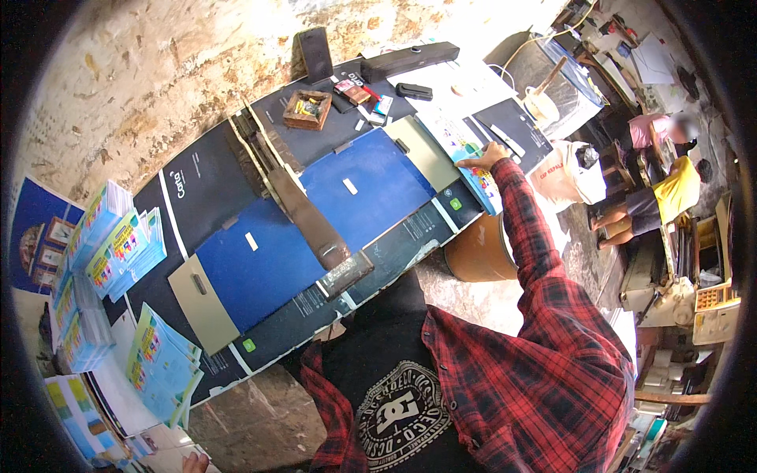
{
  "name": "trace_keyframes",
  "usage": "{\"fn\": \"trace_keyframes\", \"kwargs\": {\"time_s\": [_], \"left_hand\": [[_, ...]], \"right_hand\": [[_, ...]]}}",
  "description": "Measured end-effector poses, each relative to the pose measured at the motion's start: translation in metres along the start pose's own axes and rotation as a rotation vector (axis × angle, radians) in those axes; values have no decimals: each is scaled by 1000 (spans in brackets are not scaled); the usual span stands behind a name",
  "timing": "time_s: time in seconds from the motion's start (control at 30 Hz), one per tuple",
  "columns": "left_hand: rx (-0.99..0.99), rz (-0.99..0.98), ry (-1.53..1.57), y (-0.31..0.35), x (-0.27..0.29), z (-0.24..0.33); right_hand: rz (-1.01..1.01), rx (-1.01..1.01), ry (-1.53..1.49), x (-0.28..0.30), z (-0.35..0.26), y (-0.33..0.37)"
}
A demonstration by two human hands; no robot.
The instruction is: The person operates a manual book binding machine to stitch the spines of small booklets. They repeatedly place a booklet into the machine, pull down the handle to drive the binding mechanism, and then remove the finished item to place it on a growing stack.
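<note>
Apparent step: handling printed booklets [482, 191] at two o'clock.
Right hand [490, 158] touches them, pinch unconfirmed; left hand [195, 463], seven o'clock, cropped, closure indeterminable. Next move likely needs edge grip.

Left head-worn fisheye, facing down across the table [206, 206], wearer's shirt [402, 339] close at lower edge

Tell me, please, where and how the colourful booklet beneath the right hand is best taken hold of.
Best taken, I think, by the near end of the booklet, coming in from the near side and pinching top and underside. It looks flat, and that end is uncovered, while the right hand reaches over its middle.
</note>
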State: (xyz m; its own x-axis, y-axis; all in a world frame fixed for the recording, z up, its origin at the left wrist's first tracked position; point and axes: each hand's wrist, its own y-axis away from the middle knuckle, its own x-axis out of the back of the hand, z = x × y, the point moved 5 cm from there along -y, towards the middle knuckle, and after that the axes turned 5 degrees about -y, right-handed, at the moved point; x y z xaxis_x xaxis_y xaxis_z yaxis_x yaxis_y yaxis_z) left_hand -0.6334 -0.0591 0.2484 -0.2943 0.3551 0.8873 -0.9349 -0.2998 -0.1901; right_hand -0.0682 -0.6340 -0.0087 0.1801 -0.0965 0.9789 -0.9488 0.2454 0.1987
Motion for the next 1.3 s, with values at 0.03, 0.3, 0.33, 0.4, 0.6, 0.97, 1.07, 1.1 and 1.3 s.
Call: {"fn": "trace_keyframes", "kwargs": {"time_s": [0.03,0.3,0.33,0.4,0.6,0.97,1.07,1.1,1.3], "left_hand": [[-24,-13,-5,-2,-1,-1],[-238,-195,527,-11,-32,-1],[-428,-465,376,-34,-45,24],[-567,-491,597,-66,-92,72],[-309,-212,846,-147,-263,131],[732,-507,1531,-136,-375,66],[645,-364,1650,-156,-413,17],[626,-368,1670,-161,-423,1],[728,-321,1621,-206,-429,5]], "right_hand": [[-42,-7,14,-1,0,-1],[125,102,-388,2,-4,21],[207,136,-421,7,-11,26],[265,63,-587,12,-15,41],[-51,584,-679,44,-76,133],[-301,1089,-202,2,-241,173],[-33,1102,-193,-2,-270,163],[53,1078,-258,-1,-266,164],[284,826,-376,-44,-226,184]]}}
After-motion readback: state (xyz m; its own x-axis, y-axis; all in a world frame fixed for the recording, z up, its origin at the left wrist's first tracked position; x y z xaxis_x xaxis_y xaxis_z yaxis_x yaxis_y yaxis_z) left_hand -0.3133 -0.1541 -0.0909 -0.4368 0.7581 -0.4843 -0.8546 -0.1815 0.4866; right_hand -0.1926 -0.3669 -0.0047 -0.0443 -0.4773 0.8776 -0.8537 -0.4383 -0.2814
